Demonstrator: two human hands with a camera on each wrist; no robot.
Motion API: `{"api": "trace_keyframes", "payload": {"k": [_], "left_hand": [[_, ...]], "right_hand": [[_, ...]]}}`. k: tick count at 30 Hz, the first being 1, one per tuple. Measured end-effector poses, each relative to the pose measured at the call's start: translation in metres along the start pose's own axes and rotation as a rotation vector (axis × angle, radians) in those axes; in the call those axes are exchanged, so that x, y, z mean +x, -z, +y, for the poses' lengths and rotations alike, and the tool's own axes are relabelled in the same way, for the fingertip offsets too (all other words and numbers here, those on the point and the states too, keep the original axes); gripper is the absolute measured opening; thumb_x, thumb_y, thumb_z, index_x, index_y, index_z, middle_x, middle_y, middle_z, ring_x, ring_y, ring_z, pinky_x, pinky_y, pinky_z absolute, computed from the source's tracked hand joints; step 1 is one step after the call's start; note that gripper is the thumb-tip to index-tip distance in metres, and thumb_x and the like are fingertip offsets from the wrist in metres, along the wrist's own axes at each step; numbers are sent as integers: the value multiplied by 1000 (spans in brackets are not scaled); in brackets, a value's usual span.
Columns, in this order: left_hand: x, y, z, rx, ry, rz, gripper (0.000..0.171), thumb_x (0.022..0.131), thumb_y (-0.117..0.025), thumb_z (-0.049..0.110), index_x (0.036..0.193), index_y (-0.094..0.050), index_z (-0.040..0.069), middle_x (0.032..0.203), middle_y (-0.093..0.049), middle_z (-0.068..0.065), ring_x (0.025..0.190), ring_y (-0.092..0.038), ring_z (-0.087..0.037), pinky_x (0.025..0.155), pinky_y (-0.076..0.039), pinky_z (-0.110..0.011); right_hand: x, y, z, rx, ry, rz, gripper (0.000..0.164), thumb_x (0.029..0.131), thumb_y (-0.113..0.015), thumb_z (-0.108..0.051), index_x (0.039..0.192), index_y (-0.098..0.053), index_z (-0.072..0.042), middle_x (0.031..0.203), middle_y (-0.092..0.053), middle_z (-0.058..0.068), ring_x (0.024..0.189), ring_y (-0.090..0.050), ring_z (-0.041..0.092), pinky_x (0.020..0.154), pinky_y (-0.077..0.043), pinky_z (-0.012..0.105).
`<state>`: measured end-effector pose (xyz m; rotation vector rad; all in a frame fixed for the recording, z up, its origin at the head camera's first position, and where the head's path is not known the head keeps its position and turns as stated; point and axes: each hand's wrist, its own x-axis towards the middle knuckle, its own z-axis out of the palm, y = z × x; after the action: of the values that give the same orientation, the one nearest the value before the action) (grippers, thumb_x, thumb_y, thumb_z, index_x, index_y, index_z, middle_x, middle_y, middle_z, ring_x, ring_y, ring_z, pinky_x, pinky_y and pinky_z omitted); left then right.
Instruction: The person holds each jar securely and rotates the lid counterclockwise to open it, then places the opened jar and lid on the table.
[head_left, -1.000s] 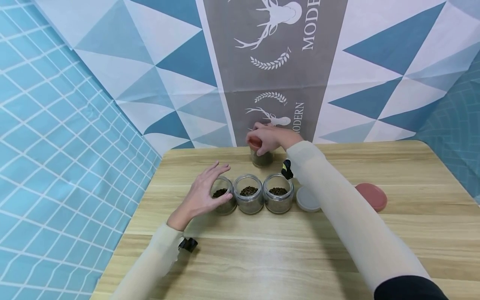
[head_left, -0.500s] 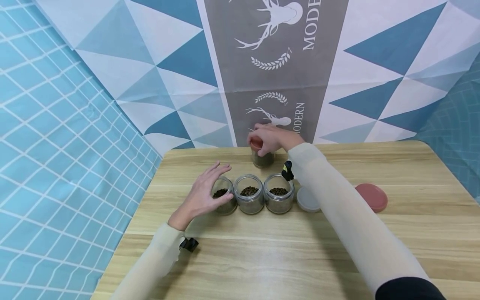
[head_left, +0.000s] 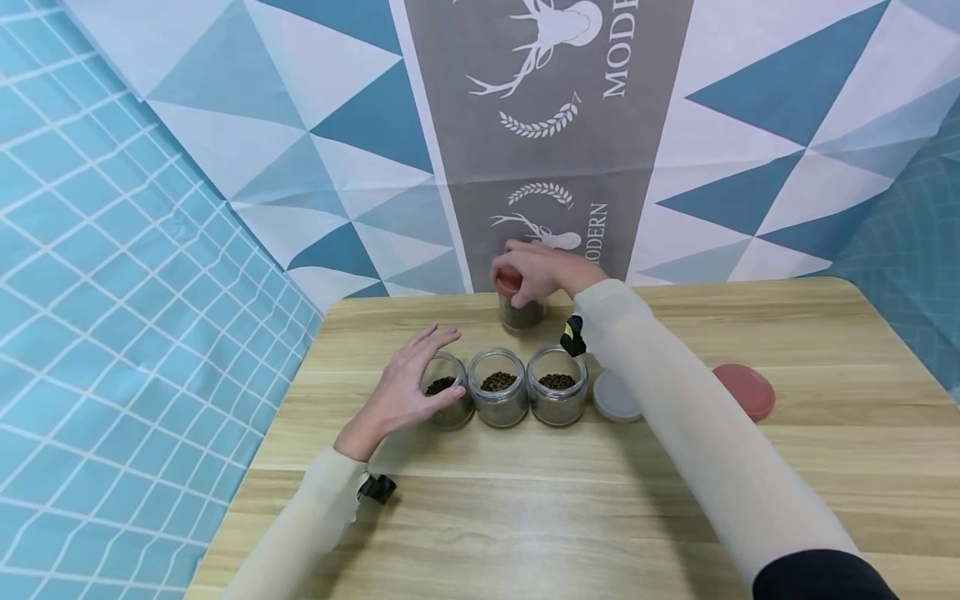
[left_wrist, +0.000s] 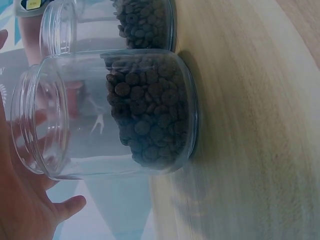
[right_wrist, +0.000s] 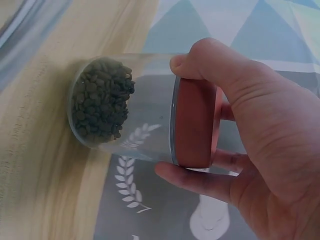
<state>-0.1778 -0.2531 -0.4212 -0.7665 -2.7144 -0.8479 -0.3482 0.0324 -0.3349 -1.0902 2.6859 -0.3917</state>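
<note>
My right hand (head_left: 534, 273) grips the red lid (right_wrist: 196, 122) that sits on a glass jar (head_left: 521, 317) at the back of the table. Thumb and fingers lie on either side of this lid, and dark pellets (right_wrist: 100, 100) fill the jar's lower part. Nearer to me, three lidless glass jars stand side by side in a row. By the leftmost jar (head_left: 450, 412), my left hand (head_left: 401, 383) is spread with loosely bent fingers and the thumb apart. Dark pellets (left_wrist: 150, 107) lie inside it. The middle jar (head_left: 501, 410) and right jar (head_left: 557, 408) also hold pellets.
A grey lid (head_left: 617, 398) lies to the right of the row, partly behind my right sleeve. Farther right is a pinkish-red lid (head_left: 744, 392) on the wooden table (head_left: 525, 517). A patterned cloth (head_left: 750, 125) hangs directly behind the table's back edge.
</note>
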Motion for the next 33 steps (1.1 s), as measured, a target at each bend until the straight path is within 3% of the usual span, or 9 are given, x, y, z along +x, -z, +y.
{"api": "trace_keyframes", "payload": {"k": [2, 3, 8, 9, 10, 15, 33], "left_hand": [[0, -1, -1, -5, -16, 16, 84, 98, -67, 68, 166, -56, 18, 172, -58, -12, 169, -40, -47, 126, -32, -88], [2, -11, -19, -13, -39, 24, 86, 99, -66, 70, 167, -55, 19, 173, -57, -10, 170, -39, -44, 128, -32, -85], [3, -11, -19, -9, -38, 25, 86, 98, -67, 69, 167, -55, 19, 173, -57, -9, 170, -39, -44, 128, -31, -86], [3, -11, -18, -8, -32, 18, 87, 98, -66, 70, 166, -55, 18, 173, -57, -10, 170, -39, -44, 129, -31, -85], [2, -1, -1, 2, -11, 10, 85, 98, -68, 68, 166, -56, 17, 172, -58, -11, 168, -40, -47, 126, -31, -88], [3, 2, 2, 20, 19, -22, 94, 97, -60, 79, 166, -55, 14, 173, -56, -13, 170, -38, -47, 129, -30, -85], [3, 3, 7, 21, 12, -17, 96, 97, -59, 82, 165, -56, 14, 173, -56, -12, 169, -39, -47, 128, -33, -86]], "right_hand": [[-2, 5, -3, -9, -2, 6, 49, 95, -86, -20, 141, -70, -24, 143, -56, 13, 130, -58, 37, 117, -48, 56], [-3, 7, -4, -16, -1, 9, 49, 95, -86, -20, 141, -70, -24, 143, -56, 13, 129, -58, 36, 117, -48, 56], [-8, 19, -5, -22, -13, 20, 51, 95, -86, -19, 143, -69, -24, 142, -56, 10, 128, -57, 35, 122, -44, 57], [-9, 21, -5, -21, -16, 23, 51, 95, -86, -19, 143, -69, -24, 142, -56, 11, 129, -56, 36, 121, -44, 57], [-11, 23, -6, -19, -18, 26, 51, 95, -86, -20, 143, -69, -24, 142, -56, 11, 130, -54, 37, 121, -44, 57], [-19, 32, -6, 1, -26, 44, 50, 97, -84, -22, 144, -68, -26, 148, -53, 12, 134, -49, 40, 111, -49, 58], [-45, 31, 11, 98, 17, 232, 55, 94, -83, -19, 146, -68, -20, 154, -50, 16, 134, -49, 40, 115, -48, 62]]}}
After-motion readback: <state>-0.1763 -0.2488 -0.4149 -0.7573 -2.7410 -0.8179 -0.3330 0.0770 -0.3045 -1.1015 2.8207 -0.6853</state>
